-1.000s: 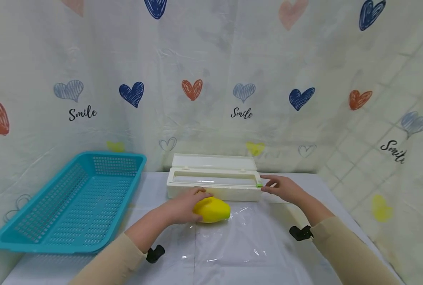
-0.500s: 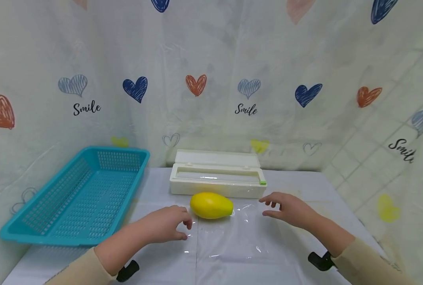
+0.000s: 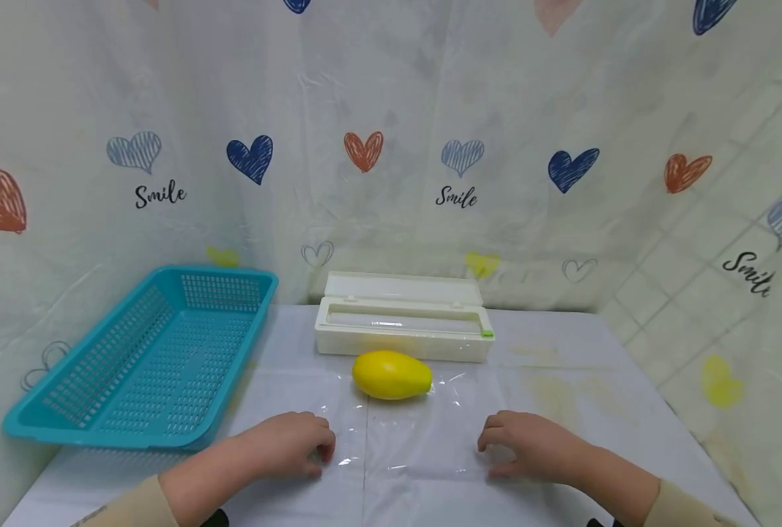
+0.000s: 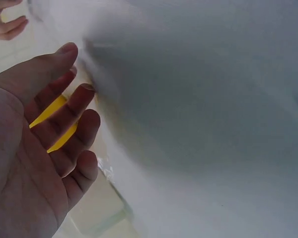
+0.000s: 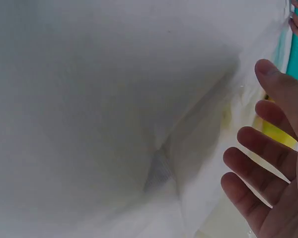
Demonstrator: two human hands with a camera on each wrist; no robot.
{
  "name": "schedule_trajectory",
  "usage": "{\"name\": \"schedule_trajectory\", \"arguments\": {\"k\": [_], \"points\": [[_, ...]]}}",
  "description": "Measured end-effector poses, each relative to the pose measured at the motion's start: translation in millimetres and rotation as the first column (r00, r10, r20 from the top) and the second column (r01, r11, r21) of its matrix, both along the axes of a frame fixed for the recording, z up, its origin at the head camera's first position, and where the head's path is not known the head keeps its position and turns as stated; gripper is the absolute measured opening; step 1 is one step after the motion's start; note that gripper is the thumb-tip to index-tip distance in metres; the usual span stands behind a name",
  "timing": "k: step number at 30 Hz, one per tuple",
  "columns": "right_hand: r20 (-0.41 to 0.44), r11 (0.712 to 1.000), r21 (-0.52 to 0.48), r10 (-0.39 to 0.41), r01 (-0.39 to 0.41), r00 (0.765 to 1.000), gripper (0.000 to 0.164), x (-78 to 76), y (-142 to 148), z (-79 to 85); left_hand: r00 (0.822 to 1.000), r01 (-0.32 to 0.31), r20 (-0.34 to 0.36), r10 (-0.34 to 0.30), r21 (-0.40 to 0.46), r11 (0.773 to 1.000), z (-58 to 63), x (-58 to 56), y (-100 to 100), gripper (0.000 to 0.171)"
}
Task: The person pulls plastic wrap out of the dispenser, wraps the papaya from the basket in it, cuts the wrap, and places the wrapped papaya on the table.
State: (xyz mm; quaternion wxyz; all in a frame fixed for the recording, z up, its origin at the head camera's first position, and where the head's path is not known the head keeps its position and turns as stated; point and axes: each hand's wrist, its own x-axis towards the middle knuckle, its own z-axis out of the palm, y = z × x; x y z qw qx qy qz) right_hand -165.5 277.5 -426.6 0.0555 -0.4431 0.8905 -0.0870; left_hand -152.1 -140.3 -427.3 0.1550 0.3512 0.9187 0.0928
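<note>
A yellow papaya-shaped fruit (image 3: 391, 375) with a greenish tip lies on a sheet of clear plastic wrap (image 3: 417, 439) spread over the table. Just behind it stands a white cling film dispenser (image 3: 400, 345), its lid raised and a green slider (image 3: 487, 334) at the right end. My left hand (image 3: 292, 445) is low over the wrap's left side, fingers loosely bent and holding nothing. Opposite, my right hand (image 3: 529, 446) hovers by the right side of the wrap. In the wrist views, the fingers of both hands are relaxed and apart.
A turquoise perforated basket (image 3: 110, 443) stands on the table's left side. Behind the table (image 3: 602, 410) hangs a pale curtain (image 3: 404, 95) printed with hearts and "Smile".
My left hand has let go of the fruit and drawn back toward the front left. My right hand has left the slider end of the dispenser and come toward the front.
</note>
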Motion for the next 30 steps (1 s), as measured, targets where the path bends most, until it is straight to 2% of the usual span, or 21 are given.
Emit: {"name": "schedule_trajectory", "arguments": {"k": [6,12,17,20,24,30], "points": [[-0.068,0.991,-0.004,0.133,-0.134,0.989,0.025,5.4,-1,-8.1,1.0,0.007,-0.008,-0.008,-0.023,1.0,-5.8,-0.7,1,0.022],[-0.073,0.987,0.007,0.16,-0.16,0.984,0.016,4.5,-3,-9.5,1.0,0.0,0.003,0.0,-0.032,0.999,-4.9,-1.2,5,0.021],[-0.198,0.977,-0.007,0.207,-0.212,0.958,0.016,4.1,-3,-15.7,1.0,-0.007,0.007,0.008,-0.044,0.999,-6.5,-1.9,6,0.017],[-0.218,0.98,-0.023,0.189,-0.199,0.957,0.015,4.4,-3,-17.1,1.0,-0.002,-0.011,0.002,-0.042,0.999,-8.0,-2.9,6,0.017],[-0.163,0.99,-0.066,0.114,-0.126,0.98,0.015,5.4,-1,-16.6,0.999,-0.019,-0.036,0.018,-0.026,0.999,-12.6,-4.2,4,0.018],[-0.112,0.986,-0.161,0.03,-0.048,0.993,0.018,7.3,2,-11.6,0.994,-0.1,-0.042,0.102,0.044,0.994,-14.3,-1.7,-1,0.018]]}}
